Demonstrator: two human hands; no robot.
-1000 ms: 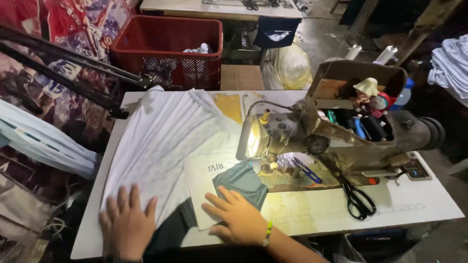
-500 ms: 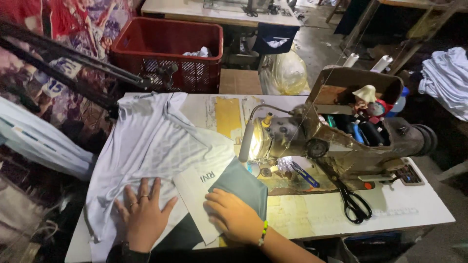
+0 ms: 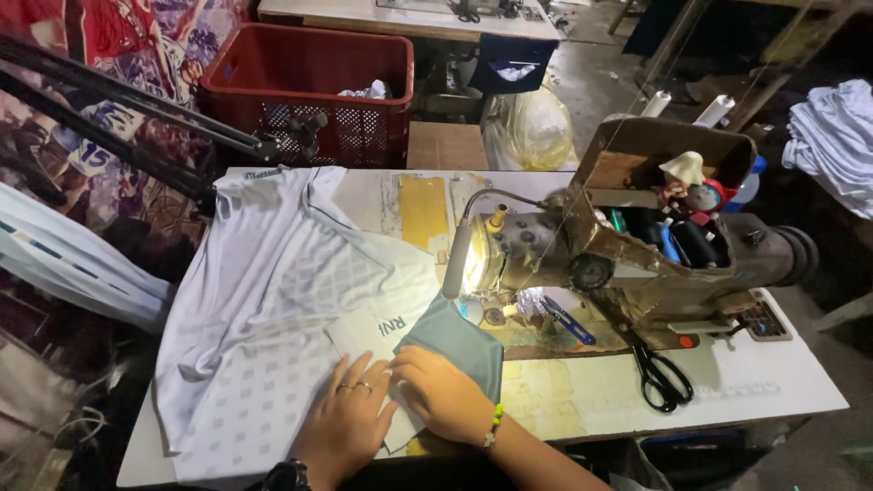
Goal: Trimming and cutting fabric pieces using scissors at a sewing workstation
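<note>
Two hands press flat on cloth at the near edge of a bench. The left hand, fingers spread wide and wearing a ring, lies palm down on a pale shirt, holding nothing. Touching it at 3 o'clock, the right hand, fingers loosely together and a beaded band at the wrist, rests on a white panel where a teal piece overlaps it; it grips nothing. The shirt spreads from the hands toward 11 o'clock, covering the left half of the bench. At 1 o'clock from the hands stands a worn sewing machine, its lamp glowing just beyond the teal piece. Black scissors lie on the bench at 3 o'clock, under the machine's arm. Far off at 12 o'clock, past the bench, sits a red crate, with a yellowish plastic bag to its right.
</note>
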